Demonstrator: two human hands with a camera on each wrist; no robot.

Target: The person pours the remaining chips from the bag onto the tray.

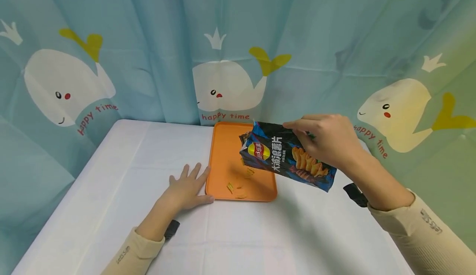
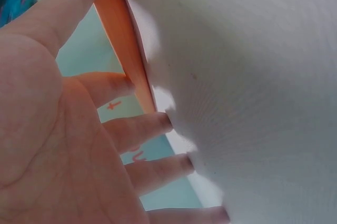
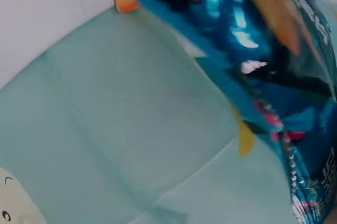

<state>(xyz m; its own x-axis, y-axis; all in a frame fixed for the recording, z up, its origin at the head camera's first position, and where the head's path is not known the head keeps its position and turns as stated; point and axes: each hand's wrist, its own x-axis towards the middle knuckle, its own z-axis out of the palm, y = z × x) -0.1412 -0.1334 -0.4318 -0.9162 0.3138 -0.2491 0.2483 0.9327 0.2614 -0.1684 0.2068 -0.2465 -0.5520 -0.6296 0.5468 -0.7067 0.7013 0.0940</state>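
My right hand (image 1: 329, 136) pinches a dark blue potato chip bag (image 1: 277, 155) along its upper edge and holds it in the air. The bag tilts, its torn end pointing left and lower over an orange tray (image 1: 224, 147). Several yellow chip pieces (image 1: 230, 187) lie in the tray's near half. Fingers spread, my left hand (image 1: 186, 191) rests by the tray's left side, with thumb and index finger at the rim. The left wrist view shows this palm beside the orange rim (image 2: 124, 39). Shiny blue foil (image 3: 231, 29) fills the upper right of the right wrist view.
A white cloth covers the table (image 1: 238, 242). Behind it hangs a light blue curtain (image 1: 160, 60) printed with white whales, close to the tray's far edge. Black straps (image 1: 355, 195) sit at both wrists, below the beige sleeves.
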